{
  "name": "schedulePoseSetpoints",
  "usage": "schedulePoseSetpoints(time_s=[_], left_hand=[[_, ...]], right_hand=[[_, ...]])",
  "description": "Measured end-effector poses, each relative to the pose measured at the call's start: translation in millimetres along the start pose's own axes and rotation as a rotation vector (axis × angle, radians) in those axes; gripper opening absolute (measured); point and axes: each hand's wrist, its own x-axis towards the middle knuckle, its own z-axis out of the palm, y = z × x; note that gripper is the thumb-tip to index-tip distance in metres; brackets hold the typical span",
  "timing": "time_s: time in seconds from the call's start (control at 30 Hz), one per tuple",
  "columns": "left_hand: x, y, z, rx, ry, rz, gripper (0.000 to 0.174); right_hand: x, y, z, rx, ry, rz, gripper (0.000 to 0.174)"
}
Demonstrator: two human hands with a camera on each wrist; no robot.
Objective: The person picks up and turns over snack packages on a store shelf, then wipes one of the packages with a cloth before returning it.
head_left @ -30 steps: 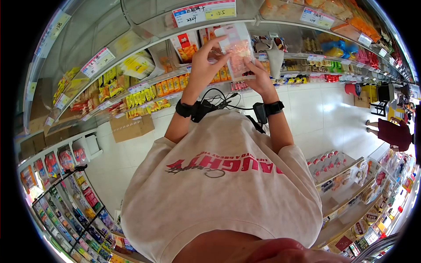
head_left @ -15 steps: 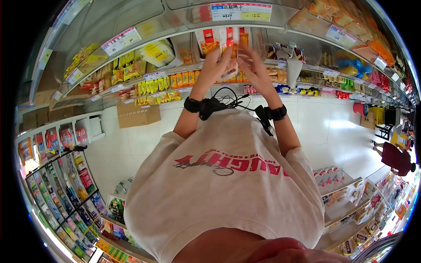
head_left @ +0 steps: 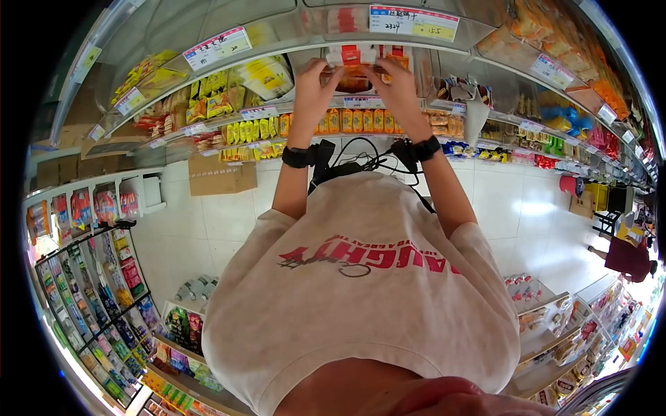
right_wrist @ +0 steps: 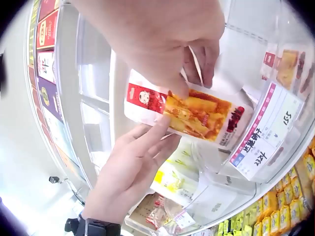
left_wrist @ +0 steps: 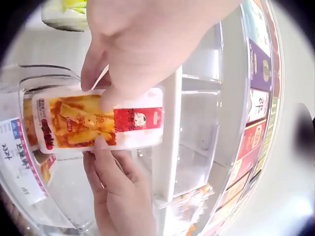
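In the shop aisle here, closest to me is a person (head_left: 449, 194) in an off-white T-shirt with pink-red lettering (head_left: 361, 312), a black wristband (head_left: 298, 157) on the left wrist, both arms reaching up to a shelf.

Past that, the left hand (head_left: 313, 100) and right hand (head_left: 397, 93) are a little apart, each pinching an opposite side of a flat white packet with a red header and orange food print (left_wrist: 81, 128), thumbs on the printed face. It's upright, header at the top, and sits between them at a clear plastic bin (right_wrist: 285, 150), right by a white price label with a magenta edge (right_wrist: 268, 132). Can't tell if its bottom edge touches anything.

Progress-wise, I'd say the getting-hold part is done: the grip's two-handed and looks steady. Letting go isn't done, and the packet looks sealed to me. No idea how much is left beyond that, tbh. A similar orange-printed packet (right_wrist: 286, 69) shows through the plastic.

Lower down there's a row of small orange packets (head_left: 357, 120), then a brown cardboard box (head_left: 222, 175) on the floor, and way off down the aisle, somebody in dark red clothes (head_left: 626, 258).
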Motion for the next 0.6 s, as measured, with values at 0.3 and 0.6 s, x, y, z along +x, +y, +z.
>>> schedulePoseSetpoints(time_s=[0.3,0.6], left_hand=[[-7,8,2,0.078,0.231,-0.017,0.029],[-18,-28,39,0.245,-0.318,0.149,0.048]], right_hand=[[-3,39,18,0.013,0.149,0.052,0.030],[9,103,24,-0.608,-0.432,0.478,0.087]])
